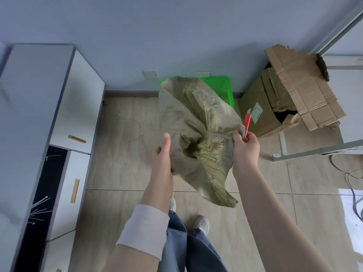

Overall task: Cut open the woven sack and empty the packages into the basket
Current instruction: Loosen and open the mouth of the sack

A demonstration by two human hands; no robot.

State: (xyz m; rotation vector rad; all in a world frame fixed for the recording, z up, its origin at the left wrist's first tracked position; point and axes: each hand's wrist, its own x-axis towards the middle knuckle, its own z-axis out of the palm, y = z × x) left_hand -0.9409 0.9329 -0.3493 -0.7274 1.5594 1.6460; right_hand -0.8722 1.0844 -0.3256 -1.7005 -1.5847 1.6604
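I hold a crumpled olive-green woven sack (196, 118) up in the air with both hands, its far end hanging over a bright green plastic basket (224, 85) against the wall. My left hand (164, 152) grips the sack's left side. My right hand (245, 146) grips its right corner and also pinches a red box cutter (247, 122) that points upward. The sack hides most of the basket and whatever lies inside it. No packages are visible.
A torn cardboard box (290, 95) stands right of the basket. A white cabinet with gold handles (74, 138) runs along the left. A metal table leg (282, 146) and loose cables (351, 183) are at the right. My feet (201, 222) are on the tiled floor.
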